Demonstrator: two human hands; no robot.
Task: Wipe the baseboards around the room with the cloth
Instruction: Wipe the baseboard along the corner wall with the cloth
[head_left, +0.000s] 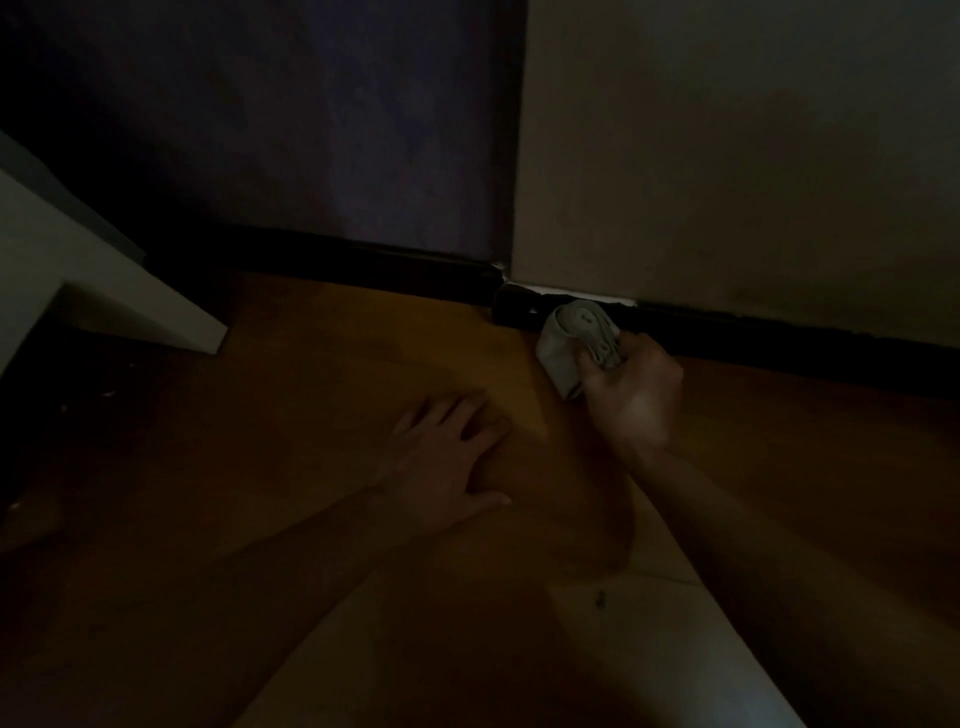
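The room is dim. A dark baseboard (779, 332) runs along the foot of the pale wall on the right and continues left under a darker wall, stepping at an outer corner. My right hand (634, 389) grips a folded grey cloth (576, 338), whose front end presses against the baseboard just right of that corner. Chipped white paint shows above the baseboard there. My left hand (452, 452) lies flat on the wooden floor, fingers spread, holding nothing.
A white piece of furniture (104, 291) stands at the left, its leg on the floor near the dark wall. The brown wooden floor (311, 374) stretches between it and the corner. A lighter patch of floor lies near the bottom edge.
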